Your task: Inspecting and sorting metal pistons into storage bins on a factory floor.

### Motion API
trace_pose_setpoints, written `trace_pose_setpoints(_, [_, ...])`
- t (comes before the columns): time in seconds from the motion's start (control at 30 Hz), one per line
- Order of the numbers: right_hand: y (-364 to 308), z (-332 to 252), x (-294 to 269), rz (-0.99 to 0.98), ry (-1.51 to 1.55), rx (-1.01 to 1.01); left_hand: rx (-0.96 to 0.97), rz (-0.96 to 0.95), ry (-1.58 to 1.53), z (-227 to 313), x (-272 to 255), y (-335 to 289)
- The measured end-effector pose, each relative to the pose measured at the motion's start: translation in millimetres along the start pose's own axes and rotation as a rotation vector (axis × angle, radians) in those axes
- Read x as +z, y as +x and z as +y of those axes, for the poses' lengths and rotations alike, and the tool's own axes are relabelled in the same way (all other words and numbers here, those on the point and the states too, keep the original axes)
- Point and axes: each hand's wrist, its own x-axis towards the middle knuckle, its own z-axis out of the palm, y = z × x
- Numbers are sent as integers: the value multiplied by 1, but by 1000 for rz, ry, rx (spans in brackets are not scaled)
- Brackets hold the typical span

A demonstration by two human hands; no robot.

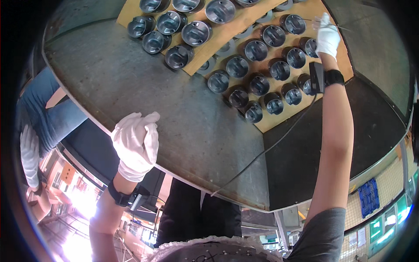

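My right hand [327, 38], in a white glove, is stretched out to the far right over the pistons. Its fingers are closed on thin metal rods [344, 29] that stick out on both sides; their exact kind is too small to tell. Beneath and beside it, dark grey metal pistons [273, 36] stand in rows, hollow ends up, on a brown cardboard sheet [344, 59]. My left hand [136, 146], also gloved, is above the table's near left edge, apart from the pistons. Its fingers are curled closed, and their inside is hidden.
A second cardboard sheet [227, 36] overlaps the first and carries more pistons [196, 33]. A cable [262, 153] runs from my right wrist device across the metal table [196, 144]. Another person's gloved hand [29, 153] and jeans [63, 118] are at the left. A blue crate [369, 198] is at the lower right.
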Motion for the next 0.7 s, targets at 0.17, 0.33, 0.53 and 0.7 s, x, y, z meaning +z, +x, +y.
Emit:
trace_pose_setpoints(0.17, [4,15,-13,-30,440,147,13,-22,41,3,2,1])
trace_pose_setpoints(0.33, [21,-9,3,-138,89,92,3,-54,13,5,1,7])
trace_pose_setpoints(0.53, [-20,29,-32,22,497,26,-9,-58,7,0,0,2])
trace_pose_setpoints(0.7, [-70,82,-82,65,271,291,35,-42,33,7,1,7])
